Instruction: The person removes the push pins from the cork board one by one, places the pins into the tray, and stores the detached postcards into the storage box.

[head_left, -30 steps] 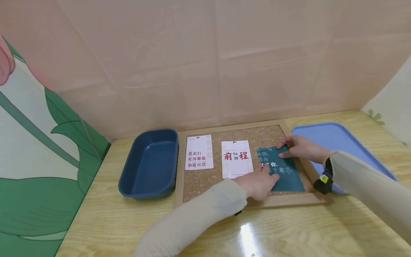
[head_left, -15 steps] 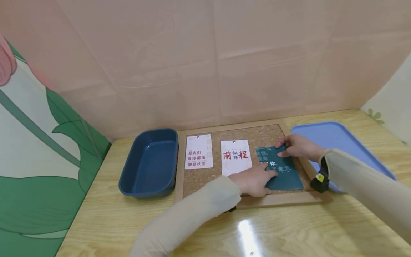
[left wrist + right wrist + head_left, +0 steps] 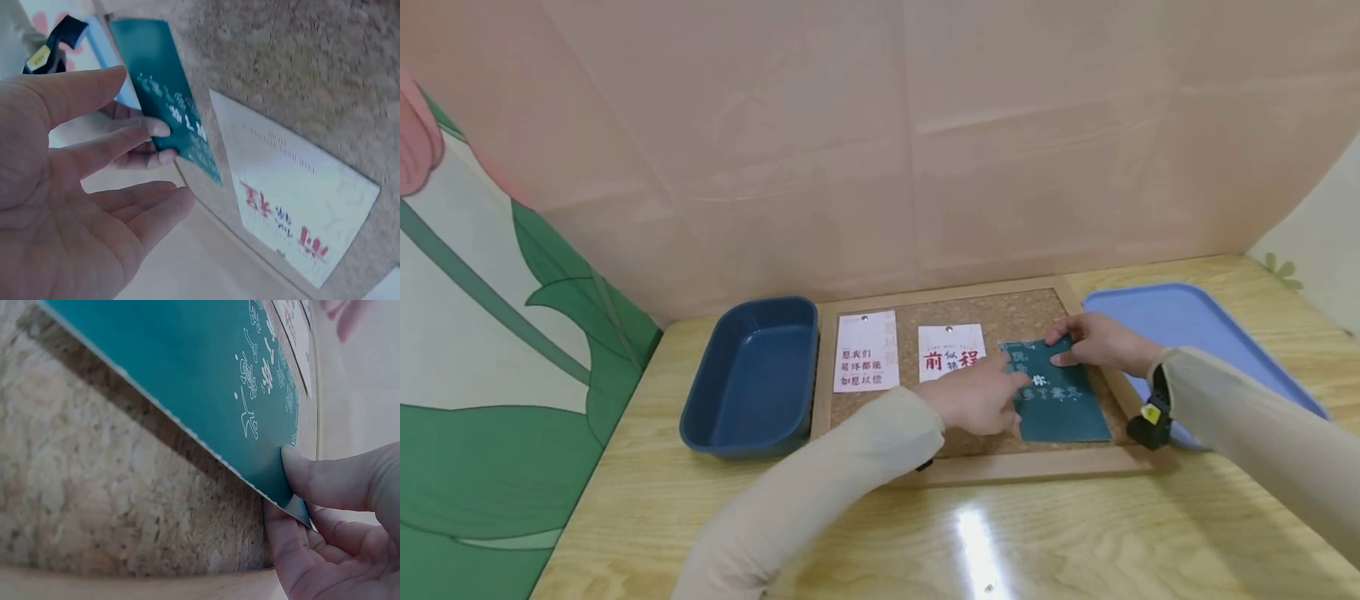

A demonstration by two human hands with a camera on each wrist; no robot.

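A dark green card (image 3: pixel 1067 421) with white lettering lies over the right part of a wood-framed cork board (image 3: pixel 1018 307). My right hand (image 3: pixel 1107 343) pinches its upper right corner, thumb on the printed face and fingers behind. In the right wrist view the card's edge (image 3: pixel 140 390) stands off the cork, casting a shadow. My left hand (image 3: pixel 973 400) hovers at the card's left side, overlapping the middle white card (image 3: pixel 943 343). Its thumb and fingers are spread with nothing between them in the left wrist view. Another white card (image 3: pixel 865 354) is at the board's left.
Both white cards have a silver pin at the top. Left of the board stands a dark blue bin (image 3: pixel 741 387). A light blue tray (image 3: pixel 1198 337) lies to the right, partly behind the right sleeve (image 3: pixel 1247 433). A pink sheet hangs behind the table.
My left hand has come off the green card and drawn back to the left, uncovering more of it. The right hand keeps its pinch on the corner.
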